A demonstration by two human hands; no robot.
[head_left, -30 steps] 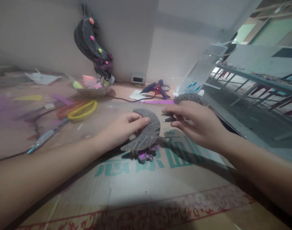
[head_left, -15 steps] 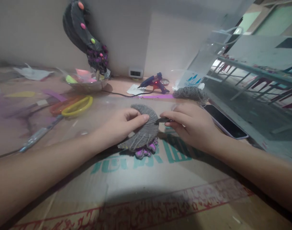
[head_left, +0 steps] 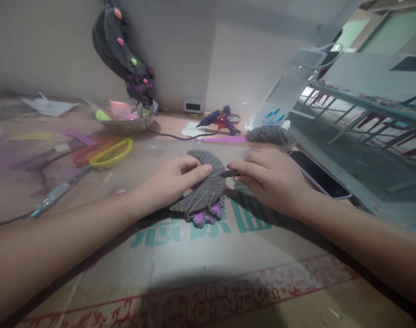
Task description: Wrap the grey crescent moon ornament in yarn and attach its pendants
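A crescent wrapped in grey yarn (head_left: 211,182) is over the printed cardboard, with purple, grey-edged petal shapes (head_left: 205,216) at its lower end. My left hand (head_left: 184,175) grips it from the left, thumb on its face and fingers mostly hidden behind. On the other side, my right hand (head_left: 266,175) pinches a slim, dark, pointed tool (head_left: 230,173). The tool's tip touches the crescent's outer right edge, or is very near it; its exact kind is unclear.
A blue glue gun (head_left: 216,119) with a red light stands at the back, beside a bundle of grey yarn (head_left: 271,135). A phone (head_left: 319,174) lies right. Yellow-handled scissors (head_left: 111,153), a bowl (head_left: 126,122) and a larger dark crescent (head_left: 112,43) are left.
The view has shifted very slightly. Both hands keep their hold, and the dark tool stays at the crescent's right edge, angled a little differently.
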